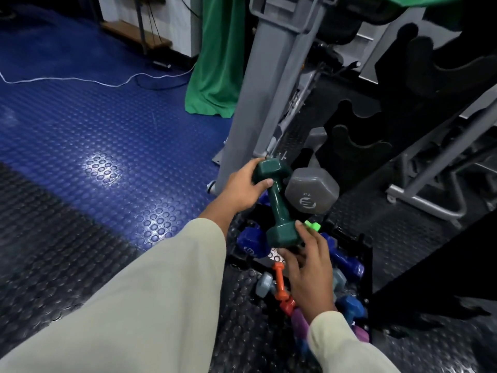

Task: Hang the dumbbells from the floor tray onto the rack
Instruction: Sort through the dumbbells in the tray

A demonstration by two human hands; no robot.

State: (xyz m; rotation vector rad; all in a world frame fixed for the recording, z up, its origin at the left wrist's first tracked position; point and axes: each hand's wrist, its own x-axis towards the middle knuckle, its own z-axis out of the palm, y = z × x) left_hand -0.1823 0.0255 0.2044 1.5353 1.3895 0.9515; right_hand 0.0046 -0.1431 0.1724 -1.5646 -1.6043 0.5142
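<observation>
A dark green dumbbell point(277, 203) hangs in the air above the floor tray point(366, 251). My left hand point(242, 188) grips its far head, thumb across the front. My right hand point(306, 262) holds its near head from below with curled fingers. Under them the tray holds several dumbbells: blue ones point(251, 242), an orange one point(279, 282), a pale grey-blue one point(265, 284), purple ones point(300, 323) and a bright green one point(312, 225). The black rack point(357, 141) with notched cradles rises to the upper right. A large grey dumbbell point(310, 191) sits at the rack's foot.
A grey machine column point(258, 90) stands just left of the rack, close to my left hand. A green cloth point(217, 55) hangs behind it. White cable point(80, 80) runs across the blue studded floor. A grey metal frame point(430, 189) stands at right.
</observation>
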